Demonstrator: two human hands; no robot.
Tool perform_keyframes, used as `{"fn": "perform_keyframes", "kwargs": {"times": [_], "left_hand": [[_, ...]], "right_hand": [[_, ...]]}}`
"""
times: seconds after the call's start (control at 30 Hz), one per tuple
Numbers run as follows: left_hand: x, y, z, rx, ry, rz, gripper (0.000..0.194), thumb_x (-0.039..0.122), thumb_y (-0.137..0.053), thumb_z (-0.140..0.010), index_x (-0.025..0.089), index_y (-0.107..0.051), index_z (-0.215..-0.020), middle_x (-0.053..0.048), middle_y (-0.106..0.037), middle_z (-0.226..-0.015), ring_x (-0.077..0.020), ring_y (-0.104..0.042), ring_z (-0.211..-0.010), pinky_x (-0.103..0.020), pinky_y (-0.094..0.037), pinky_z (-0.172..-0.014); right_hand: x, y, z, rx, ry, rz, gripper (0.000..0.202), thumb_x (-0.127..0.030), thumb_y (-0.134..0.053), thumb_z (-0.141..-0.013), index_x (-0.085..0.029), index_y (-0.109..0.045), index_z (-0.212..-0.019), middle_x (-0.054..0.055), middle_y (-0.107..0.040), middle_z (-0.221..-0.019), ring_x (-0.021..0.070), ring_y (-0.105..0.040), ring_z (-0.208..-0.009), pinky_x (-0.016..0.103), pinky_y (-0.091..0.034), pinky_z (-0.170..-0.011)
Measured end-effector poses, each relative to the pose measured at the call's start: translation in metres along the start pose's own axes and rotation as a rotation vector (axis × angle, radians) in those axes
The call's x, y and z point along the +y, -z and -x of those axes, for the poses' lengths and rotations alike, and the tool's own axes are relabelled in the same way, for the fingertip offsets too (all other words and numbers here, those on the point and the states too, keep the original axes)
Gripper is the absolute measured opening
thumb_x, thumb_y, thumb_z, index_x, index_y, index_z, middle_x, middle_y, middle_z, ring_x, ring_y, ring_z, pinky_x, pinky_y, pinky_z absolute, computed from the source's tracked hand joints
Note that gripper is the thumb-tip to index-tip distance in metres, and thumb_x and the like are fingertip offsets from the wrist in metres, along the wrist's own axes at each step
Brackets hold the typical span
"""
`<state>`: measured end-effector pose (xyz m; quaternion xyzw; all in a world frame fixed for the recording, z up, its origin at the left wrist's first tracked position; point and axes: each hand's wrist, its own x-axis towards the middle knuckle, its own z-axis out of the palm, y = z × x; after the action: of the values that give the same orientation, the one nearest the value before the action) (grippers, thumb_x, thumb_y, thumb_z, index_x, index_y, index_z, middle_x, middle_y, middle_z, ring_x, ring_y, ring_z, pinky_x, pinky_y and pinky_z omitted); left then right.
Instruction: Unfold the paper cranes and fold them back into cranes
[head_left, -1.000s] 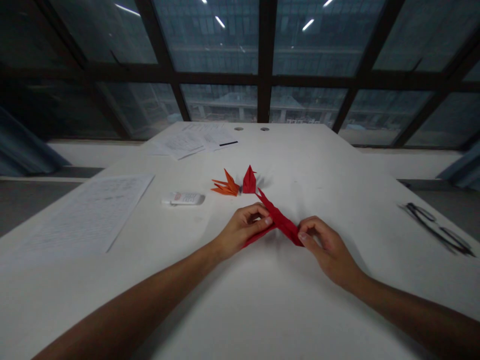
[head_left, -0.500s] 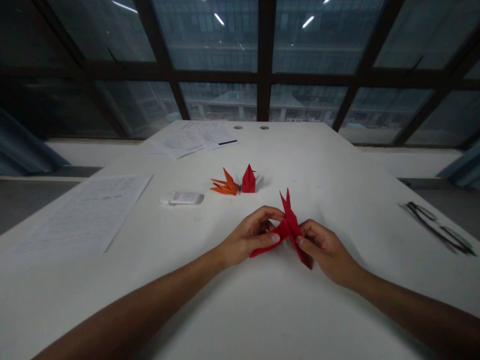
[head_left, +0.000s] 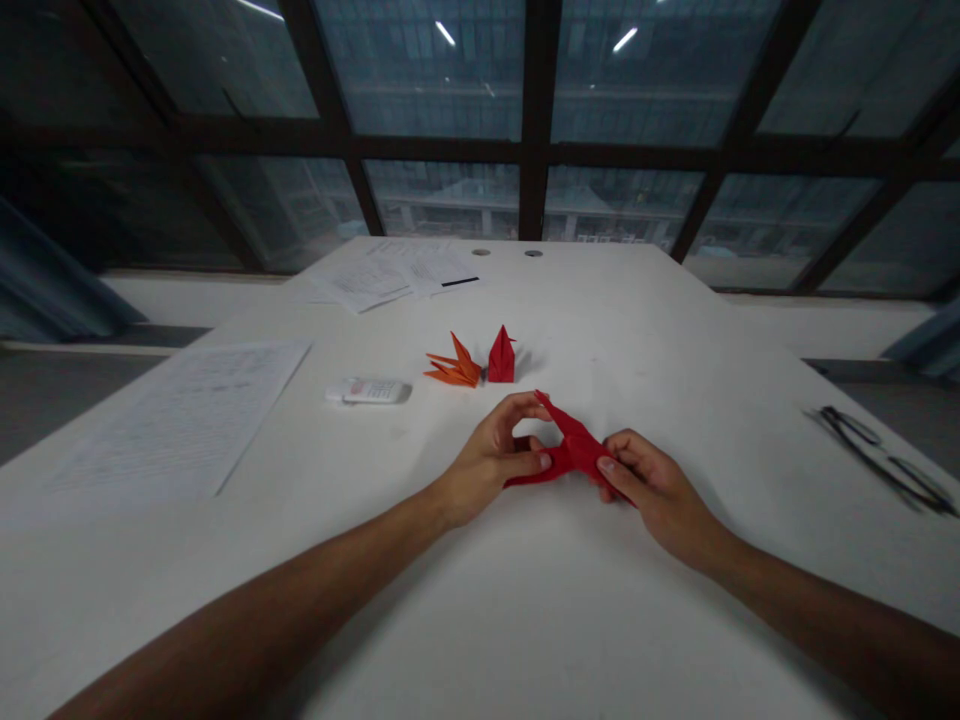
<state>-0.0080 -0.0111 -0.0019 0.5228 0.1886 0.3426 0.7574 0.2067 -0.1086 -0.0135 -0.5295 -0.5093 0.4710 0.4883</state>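
Between my two hands, just above the white table, is a piece of folded red origami paper with long pointed arms. My left hand pinches its left arm, thumb on top, while the index finger touches the tip of the upper-left point. On the other side my right hand grips the lower-right part between thumb and fingers, some of which are hidden behind the paper. Beyond my hands stand a finished-looking red paper crane and an orange folded paper piece with several spikes, side by side.
A white correction-fluid-like bottle lies left of the orange piece. A printed sheet is at the left, more papers with a dark strip lie at the back left. Black-framed glasses rest at the right edge.
The upper points of the red paper have swung left and down toward my left index finger. My right hand has turned its part slightly up and right. The view has shifted a little.
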Motion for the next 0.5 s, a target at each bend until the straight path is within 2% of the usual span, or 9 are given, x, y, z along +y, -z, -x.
{"fn": "perform_keyframes", "kwargs": {"times": [0.13,0.23,0.3,0.37,0.5], "left_hand": [[0.0019,0.0041,-0.0051,0.146,0.006,0.145,0.052,0.006,-0.079,-0.074,0.026,-0.063,-0.119,-0.001,-0.06,-0.123,-0.0078,-0.062,-0.079,-0.026,-0.054,-0.077],[0.0051,0.0068,-0.0084,0.187,0.027,0.239,0.037,0.017,-0.076,-0.082,0.023,-0.065,-0.117,-0.004,-0.063,-0.125,-0.0089,-0.061,-0.075,-0.026,-0.052,-0.07],[0.0064,0.0078,-0.0089,0.152,0.066,0.282,0.03,0.027,-0.072,-0.088,0.022,-0.066,-0.117,-0.008,-0.064,-0.13,-0.0113,-0.063,-0.075,-0.027,-0.051,-0.068],[0.0059,0.0079,-0.0077,0.068,0.096,0.271,0.035,0.028,-0.072,-0.087,0.022,-0.066,-0.12,-0.011,-0.064,-0.134,-0.0148,-0.067,-0.079,-0.029,-0.051,-0.07],[0.0007,0.0055,-0.0021,-0.126,0.078,0.158,0.065,0.015,-0.083,-0.071,0.024,-0.062,-0.131,-0.011,-0.065,-0.132,-0.0178,-0.068,-0.09,-0.03,-0.05,-0.077]], "right_hand": [[-0.0024,-0.0018,0.0001,-0.014,-0.022,-0.027,0.035,-0.054,-0.071,-0.091,-0.021,-0.059,-0.091,-0.003,-0.064,-0.074,0.0115,-0.056,-0.065,0.027,-0.041,-0.061],[-0.003,-0.0015,-0.0005,-0.028,-0.05,-0.077,0.034,-0.052,-0.072,-0.091,-0.021,-0.058,-0.094,0.0,-0.07,-0.082,0.0118,-0.058,-0.065,0.027,-0.043,-0.062],[-0.0041,0.0,-0.0013,-0.033,-0.06,-0.094,0.034,-0.052,-0.071,-0.091,-0.022,-0.058,-0.096,0.002,-0.073,-0.085,0.0123,-0.059,-0.064,0.028,-0.042,-0.06],[-0.0058,0.0017,-0.0023,-0.042,-0.061,-0.078,0.034,-0.053,-0.069,-0.092,-0.022,-0.058,-0.098,0.003,-0.074,-0.084,0.0125,-0.058,-0.062,0.027,-0.038,-0.056],[-0.0082,0.0031,-0.0041,-0.081,-0.074,-0.06,0.037,-0.055,-0.068,-0.091,-0.021,-0.058,-0.103,0.003,-0.074,-0.079,0.0121,-0.055,-0.057,0.027,-0.036,-0.054]]}}
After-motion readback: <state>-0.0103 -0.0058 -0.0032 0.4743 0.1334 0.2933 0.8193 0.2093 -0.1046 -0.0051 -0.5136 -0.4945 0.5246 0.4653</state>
